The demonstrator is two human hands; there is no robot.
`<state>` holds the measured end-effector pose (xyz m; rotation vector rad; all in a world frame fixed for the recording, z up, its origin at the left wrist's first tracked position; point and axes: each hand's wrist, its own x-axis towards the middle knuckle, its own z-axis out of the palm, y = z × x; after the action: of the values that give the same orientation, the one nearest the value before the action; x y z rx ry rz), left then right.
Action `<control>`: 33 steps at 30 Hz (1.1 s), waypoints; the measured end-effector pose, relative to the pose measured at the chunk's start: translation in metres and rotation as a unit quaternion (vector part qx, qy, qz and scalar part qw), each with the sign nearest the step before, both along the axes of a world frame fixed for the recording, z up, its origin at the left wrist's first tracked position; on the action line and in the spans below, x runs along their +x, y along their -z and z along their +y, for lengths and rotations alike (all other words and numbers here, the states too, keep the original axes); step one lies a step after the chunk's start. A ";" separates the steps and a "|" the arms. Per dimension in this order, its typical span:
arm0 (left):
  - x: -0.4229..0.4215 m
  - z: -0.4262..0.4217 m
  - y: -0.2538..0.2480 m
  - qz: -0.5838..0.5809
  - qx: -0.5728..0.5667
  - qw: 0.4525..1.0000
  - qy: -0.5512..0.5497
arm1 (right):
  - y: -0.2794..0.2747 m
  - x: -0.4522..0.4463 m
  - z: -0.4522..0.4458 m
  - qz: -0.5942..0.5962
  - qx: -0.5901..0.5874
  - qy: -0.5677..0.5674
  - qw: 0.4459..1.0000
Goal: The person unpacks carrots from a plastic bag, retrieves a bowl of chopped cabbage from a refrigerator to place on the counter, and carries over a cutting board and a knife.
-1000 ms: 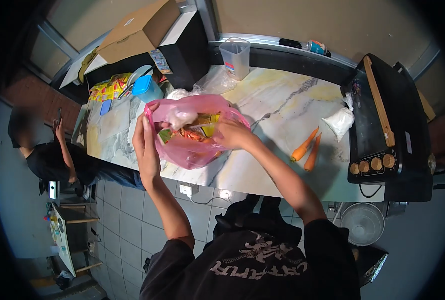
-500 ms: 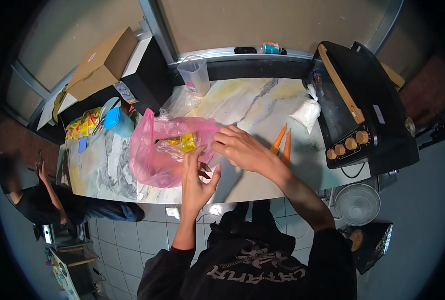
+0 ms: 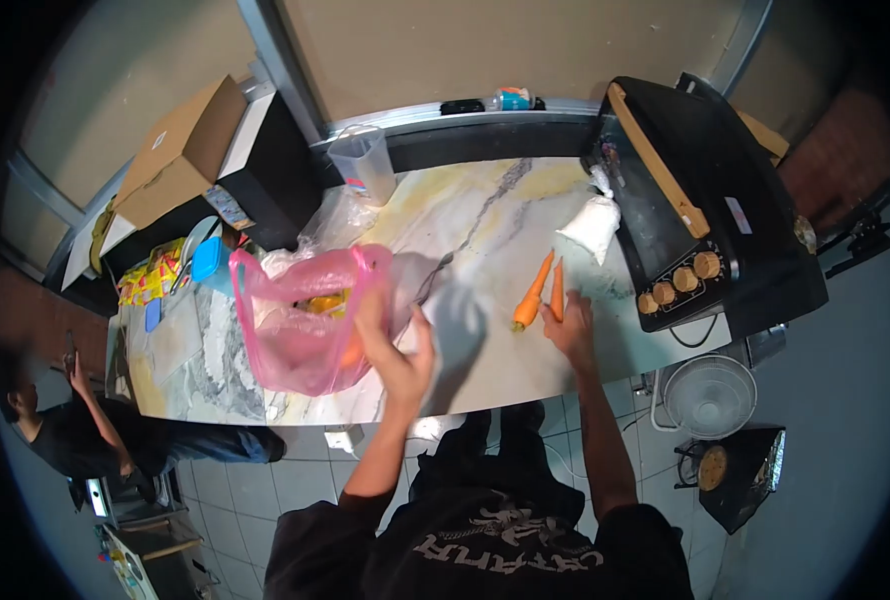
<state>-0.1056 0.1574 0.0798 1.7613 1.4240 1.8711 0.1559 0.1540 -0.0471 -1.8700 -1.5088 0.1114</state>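
A pink plastic bag (image 3: 300,345) stands upright on the table with its handles raised. Inside it a yellow packet (image 3: 327,303) shows through the opening, along with something orange low down. My left hand (image 3: 400,365) is at the bag's right side, thumb spread away from the blurred fingers, which overlap the bag's edge. Two carrots lie side by side to the right. The left carrot (image 3: 535,293) lies free. My right hand (image 3: 573,333) has its thumb and fingers around the thick lower end of the right carrot (image 3: 558,285), which still rests on the table.
A knotted bag of white powder (image 3: 593,228) lies by the black oven (image 3: 710,200). A clear plastic jug (image 3: 363,170), a blue-lidded container (image 3: 210,262), yellow packets (image 3: 153,275) and a cardboard box (image 3: 180,150) stand at the back left. Another person (image 3: 95,425) is at the far left.
My right hand has left the bag and moved right to the carrots. The bag's handles now stand up, and my left hand has shifted to its right edge. The view has shifted slightly.
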 end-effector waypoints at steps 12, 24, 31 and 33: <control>0.125 0.040 0.151 -0.183 -0.381 0.853 0.307 | 0.026 -0.041 0.049 -0.038 -0.279 0.198 0.939; 0.173 0.017 0.106 -0.194 -0.473 0.738 0.441 | -0.147 0.049 -0.035 0.195 -0.093 0.062 0.974; 0.203 -0.035 0.077 -0.183 -0.505 0.644 0.544 | -0.312 0.158 -0.033 -0.028 0.078 0.218 0.972; 0.205 -0.043 0.077 -0.179 -0.510 0.640 0.546 | -0.318 0.195 -0.015 -0.064 0.001 0.241 0.968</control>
<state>0.0992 0.1144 0.0028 1.0288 0.6171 0.4531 0.3507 0.1388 0.2708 -2.2212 -1.0907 -0.2412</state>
